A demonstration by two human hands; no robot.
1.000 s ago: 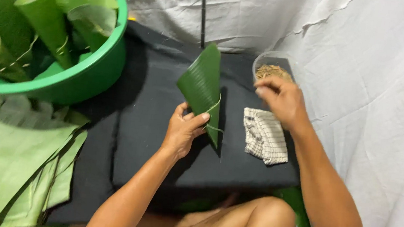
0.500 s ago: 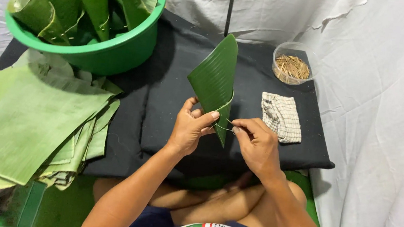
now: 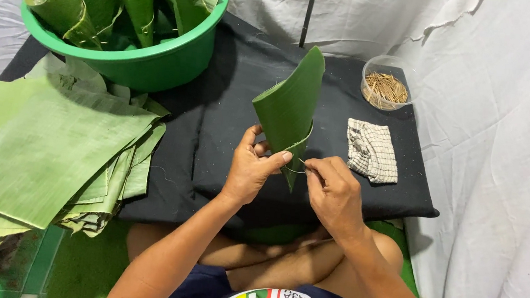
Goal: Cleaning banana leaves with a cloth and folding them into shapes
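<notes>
Banana-leaf cone, glossy green, upright, left hand gripping its seam, right hand pinching thin stick beside it.

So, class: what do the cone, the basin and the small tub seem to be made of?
Cone: a rolled leaf, probably banana, smooth, green and faintly ribbed. Basin: looks like moulded plastic, an even glossy green with a rolled rim. Small tub: clear plastic, likely, since the thin sticks show through its wall.

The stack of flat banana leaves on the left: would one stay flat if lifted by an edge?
Probably not. The banana leaf sheets look thin, and their lower edges already droop and curl, so one would likely flop. They seem light. Frayed edges suggest they tear easily along the grain.
</notes>
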